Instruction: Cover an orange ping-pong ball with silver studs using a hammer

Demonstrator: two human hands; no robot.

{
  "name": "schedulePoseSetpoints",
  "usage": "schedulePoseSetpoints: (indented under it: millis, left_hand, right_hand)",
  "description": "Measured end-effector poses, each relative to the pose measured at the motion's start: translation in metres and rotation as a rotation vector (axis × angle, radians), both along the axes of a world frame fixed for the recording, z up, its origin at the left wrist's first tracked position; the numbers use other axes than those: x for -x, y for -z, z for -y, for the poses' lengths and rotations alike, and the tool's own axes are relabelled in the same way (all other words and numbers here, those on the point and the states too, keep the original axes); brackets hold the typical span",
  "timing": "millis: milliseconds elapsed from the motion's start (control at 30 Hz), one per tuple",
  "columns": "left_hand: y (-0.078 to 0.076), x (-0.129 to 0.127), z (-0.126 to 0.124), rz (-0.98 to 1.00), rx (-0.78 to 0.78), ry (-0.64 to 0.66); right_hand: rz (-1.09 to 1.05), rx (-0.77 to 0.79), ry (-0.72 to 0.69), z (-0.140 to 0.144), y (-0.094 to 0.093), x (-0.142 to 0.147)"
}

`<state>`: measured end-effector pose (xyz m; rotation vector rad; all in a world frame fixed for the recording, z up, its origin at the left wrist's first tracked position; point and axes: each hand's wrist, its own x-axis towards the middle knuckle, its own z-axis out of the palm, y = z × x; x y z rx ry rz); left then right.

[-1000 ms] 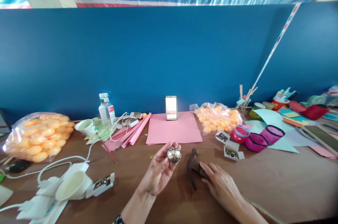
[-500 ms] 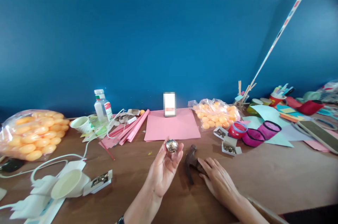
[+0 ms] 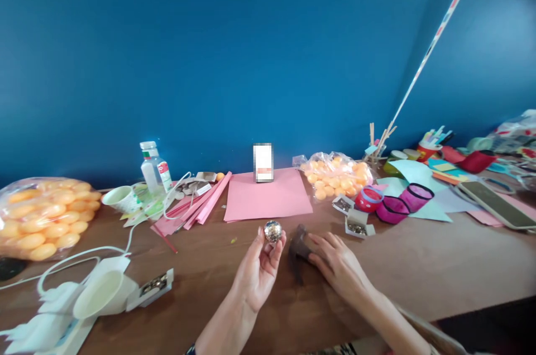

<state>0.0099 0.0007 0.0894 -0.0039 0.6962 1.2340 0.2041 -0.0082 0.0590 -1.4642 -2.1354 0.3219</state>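
Brown wooden tabletop [image 3: 419, 271] fills the lower half of the frame, with a blue wall [image 3: 251, 65] behind it. Nearest, at lower centre, the left hand [image 3: 259, 274] is raised palm up, its fingertips pinching one small shiny silver ball [image 3: 272, 231]. Just right of it the right hand [image 3: 337, 265] lies palm down, fingers loosely spread over a dark brown hammer [image 3: 298, 246] lying on the wood; whether it grips the tool I cannot tell.

At lower left a white paper cup [image 3: 100, 294] lies on its side, its inside not visible, next to a small open box [image 3: 153, 287] holding shiny metal pieces. Right of centre, two more small open boxes [image 3: 355, 226] hold the same kind of pieces, beside three short round tubs [image 3: 393, 207], one red and two magenta; their contents are hidden.

Further back, one pink paper sheet [image 3: 268, 198] lies at centre. At far left a clear bag [image 3: 42, 215] is packed with orange balls, and a second, smaller bag [image 3: 337, 173] of them sits right of the sheet. A second white cup [image 3: 119, 198] and one clear bottle [image 3: 151, 168] stand at mid left. At upper right, a red cup [image 3: 426, 151] holds coloured pens.
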Motion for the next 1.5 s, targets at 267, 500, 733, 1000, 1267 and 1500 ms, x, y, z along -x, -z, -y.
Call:
schedulePoseSetpoints:
  millis: [267, 500, 733, 1000, 1267, 1500]
  left_hand:
    - [0.006, -0.009, 0.009, -0.192, -0.197, 0.033]
    - [0.000, -0.012, 0.017, -0.291, -0.268, 0.122]
    - [-0.006, -0.011, 0.018, -0.463, -0.215, 0.186]
    - [-0.005, -0.011, 0.017, -0.549, -0.230, 0.204]
    - [-0.005, -0.012, 0.021, -0.753, -0.401, 0.114]
    - [-0.003, -0.008, 0.016, -0.692, -0.448, 0.163]
  right_hand:
    - [-0.405, 0.044, -0.072, 0.007, -0.034, 0.034]
    - [-0.696, 0.159, -0.111, 0.002, -0.035, 0.046]
    - [-1.084, 0.422, -0.106, -0.002, -0.024, 0.049]
    - [-1.098, 0.397, -0.063, -0.003, -0.024, 0.051]
    - [-1.132, 0.426, -0.060, 0.000, -0.022, 0.054]
    - [-0.951, 0.305, -0.066, 0.001, -0.021, 0.052]
